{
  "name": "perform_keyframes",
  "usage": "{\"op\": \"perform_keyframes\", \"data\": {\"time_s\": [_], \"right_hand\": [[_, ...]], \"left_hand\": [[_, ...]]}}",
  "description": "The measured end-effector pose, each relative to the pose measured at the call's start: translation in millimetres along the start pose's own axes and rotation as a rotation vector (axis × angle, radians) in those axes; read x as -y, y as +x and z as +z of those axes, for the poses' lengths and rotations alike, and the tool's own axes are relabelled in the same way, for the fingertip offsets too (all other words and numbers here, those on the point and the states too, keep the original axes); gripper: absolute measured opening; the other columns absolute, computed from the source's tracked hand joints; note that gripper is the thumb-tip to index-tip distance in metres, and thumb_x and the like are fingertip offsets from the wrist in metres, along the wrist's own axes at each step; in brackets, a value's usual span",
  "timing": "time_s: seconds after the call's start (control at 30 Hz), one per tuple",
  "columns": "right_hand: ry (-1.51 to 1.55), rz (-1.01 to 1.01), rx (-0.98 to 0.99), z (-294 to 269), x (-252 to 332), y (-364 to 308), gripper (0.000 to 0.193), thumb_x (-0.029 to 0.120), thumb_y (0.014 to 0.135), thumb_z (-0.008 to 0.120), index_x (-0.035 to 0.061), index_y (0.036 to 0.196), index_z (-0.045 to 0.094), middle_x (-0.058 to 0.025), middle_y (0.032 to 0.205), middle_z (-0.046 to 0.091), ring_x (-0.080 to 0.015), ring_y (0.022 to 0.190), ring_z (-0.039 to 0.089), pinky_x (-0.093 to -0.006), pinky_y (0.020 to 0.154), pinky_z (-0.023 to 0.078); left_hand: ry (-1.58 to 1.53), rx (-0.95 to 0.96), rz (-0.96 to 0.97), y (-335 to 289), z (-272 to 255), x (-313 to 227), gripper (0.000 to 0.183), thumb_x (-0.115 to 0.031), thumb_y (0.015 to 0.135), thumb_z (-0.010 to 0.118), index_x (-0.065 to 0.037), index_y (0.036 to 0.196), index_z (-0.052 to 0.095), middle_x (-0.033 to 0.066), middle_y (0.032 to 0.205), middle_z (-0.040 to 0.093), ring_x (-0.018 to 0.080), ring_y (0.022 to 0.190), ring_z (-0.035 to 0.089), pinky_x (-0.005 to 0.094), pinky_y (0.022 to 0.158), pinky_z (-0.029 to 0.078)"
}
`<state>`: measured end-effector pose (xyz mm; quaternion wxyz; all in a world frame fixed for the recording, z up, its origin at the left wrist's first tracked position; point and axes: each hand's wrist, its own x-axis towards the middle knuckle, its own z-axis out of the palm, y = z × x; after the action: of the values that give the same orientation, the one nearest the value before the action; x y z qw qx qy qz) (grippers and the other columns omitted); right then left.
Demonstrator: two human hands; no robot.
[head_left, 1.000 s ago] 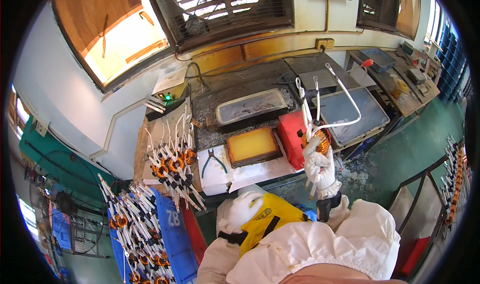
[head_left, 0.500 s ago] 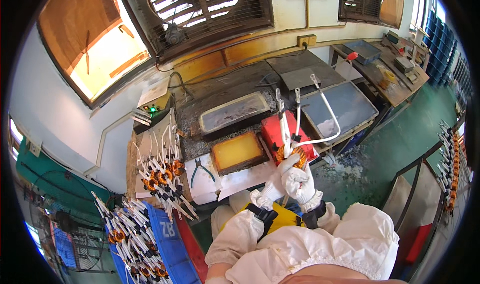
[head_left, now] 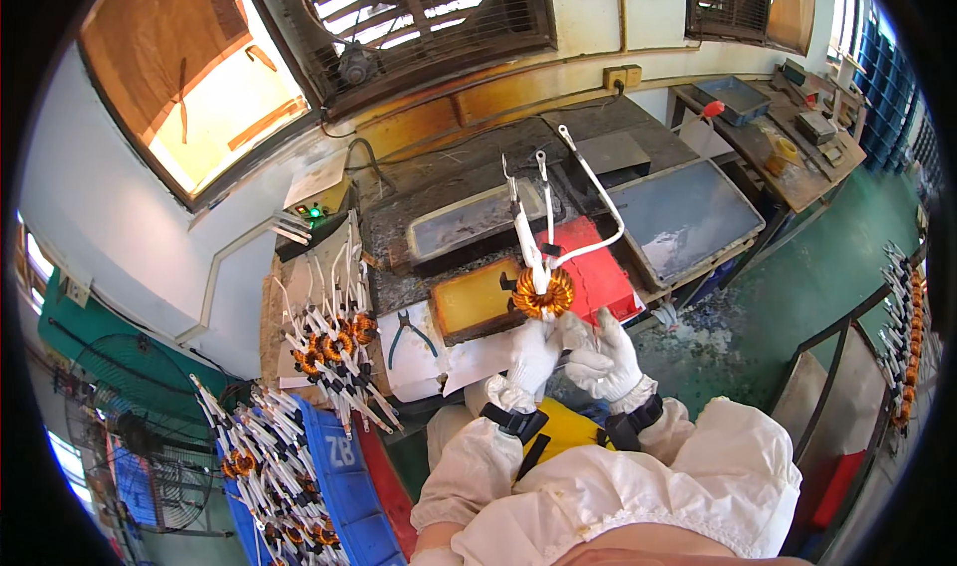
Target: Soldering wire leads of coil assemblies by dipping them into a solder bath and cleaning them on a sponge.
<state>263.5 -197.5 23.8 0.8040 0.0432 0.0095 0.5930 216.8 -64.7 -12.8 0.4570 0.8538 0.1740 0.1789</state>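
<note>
My left hand (head_left: 535,355), in a white glove, is closed around the lower end of a toroidal coil (head_left: 544,293) wound with copper wire. The coil is held up over the bench, its white leads (head_left: 588,172) with metal ring lugs rising away from me. My gloved right hand (head_left: 606,360) is just right of the coil, apart from it. Its fingers are bent but spread, with nothing I can make out between them. Behind the hands lies a red block (head_left: 588,267), and to the left a pan of yellow material (head_left: 469,302) is partly covered by the coil.
Cutting pliers (head_left: 407,337) lie on white paper at the left. More coils (head_left: 334,342) are piled beside them, and a blue crate (head_left: 344,466) holds several more. A long covered tray (head_left: 474,229) and a grey-filled basin (head_left: 688,217) stand behind. Coils line a rack (head_left: 904,347) at right.
The coil has moved left in my left hand, from over the red block toward the yellow pan. My right hand has come away from it.
</note>
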Motion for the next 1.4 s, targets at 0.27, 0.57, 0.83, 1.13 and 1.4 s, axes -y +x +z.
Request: {"op": "perform_keyframes", "data": {"time_s": [0.27, 0.57, 0.83, 1.13, 1.4], "right_hand": [[-0.91, -0.434, -0.243, -36.4, 3.0, 6.1, 0.022, 0.026, 0.092, 0.049, 0.0051, 0.099, 0.051, -0.0052, 0.081, 0.058, -0.0114, 0.059, 0.051, -0.0234, 0.058, 0.042], [-1.477, -0.13, -0.322, -40.7, 12.9, 5.2, 0.025, 0.024, 0.093, 0.045, 0.0014, 0.101, 0.054, -0.003, 0.08, 0.058, -0.0086, 0.064, 0.053, -0.0225, 0.06, 0.045], [-1.741, -0.543, -0.557, -23.9, 82.8, -0.9, 0.027, 0.024, 0.09, 0.049, 0.0023, 0.102, 0.057, -0.0032, 0.075, 0.059, -0.0091, 0.059, 0.054, -0.0227, 0.054, 0.045], [-1.746, -0.654, -0.578, 36.4, 109.7, 29.1, 0.03, 0.027, 0.09, 0.049, -0.0003, 0.099, 0.057, -0.0005, 0.069, 0.057, -0.0099, 0.054, 0.047, -0.0238, 0.055, 0.041], [-1.771, -0.966, -0.648, 60.0, 125.8, 30.2, 0.027, 0.028, 0.092, 0.045, 0.0064, 0.078, 0.053, 0.0021, 0.057, 0.048, -0.0048, 0.046, 0.042, -0.0201, 0.041, 0.032]], "left_hand": [[-0.208, 0.025, -0.117, -5.2, -31.1, -29.5, 0.022, -0.023, 0.084, 0.057, -0.001, 0.087, 0.061, 0.0056, 0.067, 0.059, 0.0128, 0.06, 0.053, 0.0298, 0.056, 0.042], [-0.551, 0.166, -0.219, -4.1, -23.9, -20.6, 0.021, -0.015, 0.088, 0.052, -0.001, 0.101, 0.058, 0.0005, 0.078, 0.061, 0.0063, 0.064, 0.053, 0.0211, 0.058, 0.043], [-0.2, 0.112, -0.143, -11.2, -30.4, 3.7, 0.024, -0.02, 0.088, 0.052, 0.001, 0.097, 0.059, 0.0078, 0.077, 0.064, 0.0148, 0.069, 0.062, 0.0284, 0.062, 0.048], [0.167, 0.01, 0.032, -21.6, -31.1, 6.2, 0.024, -0.025, 0.08, 0.061, -0.001, 0.081, 0.056, 0.017, 0.068, 0.058, 0.033, 0.069, 0.059, 0.0381, 0.06, 0.045], [0.375, 0.046, -0.048, -22.1, -36.3, 18.6, 0.023, -0.022, 0.082, 0.058, -0.001, 0.09, 0.054, 0.0201, 0.078, 0.059, 0.0368, 0.075, 0.059, 0.0428, 0.064, 0.046]]}}
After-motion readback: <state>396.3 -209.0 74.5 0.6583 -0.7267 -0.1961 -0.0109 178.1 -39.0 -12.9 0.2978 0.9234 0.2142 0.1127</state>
